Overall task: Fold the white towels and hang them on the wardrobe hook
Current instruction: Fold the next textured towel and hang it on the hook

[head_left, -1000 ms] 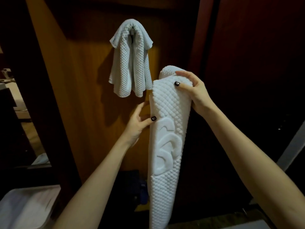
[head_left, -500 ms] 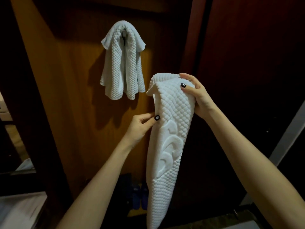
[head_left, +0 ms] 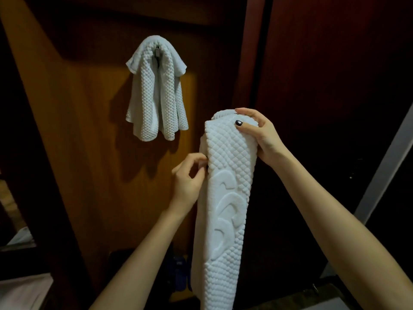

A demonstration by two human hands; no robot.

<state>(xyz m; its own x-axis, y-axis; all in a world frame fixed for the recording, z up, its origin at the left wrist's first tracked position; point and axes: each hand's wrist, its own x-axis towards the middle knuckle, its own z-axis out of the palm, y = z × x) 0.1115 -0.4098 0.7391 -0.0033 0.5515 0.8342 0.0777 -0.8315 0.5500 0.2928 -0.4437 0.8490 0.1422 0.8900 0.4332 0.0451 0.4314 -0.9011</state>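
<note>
In front of the wooden wardrobe door [head_left: 89,135], the right hand [head_left: 261,136] clamps its fingers on the top of a long folded towel [head_left: 225,209]. The left hand [head_left: 188,182] pinches its left edge. At 11 o'clock from it, well apart, another towel [head_left: 156,90] hangs on the hook [head_left: 157,52].

Since a second ago, the left hand [head_left: 187,182] has moved from an open touch to a pinch on the left edge of the long folded white waffle-textured towel [head_left: 223,209], its fingertips now tucked behind the fabric. The towel's top corner, flared out half a second ago, is folded back under the right hand [head_left: 261,135].
</note>
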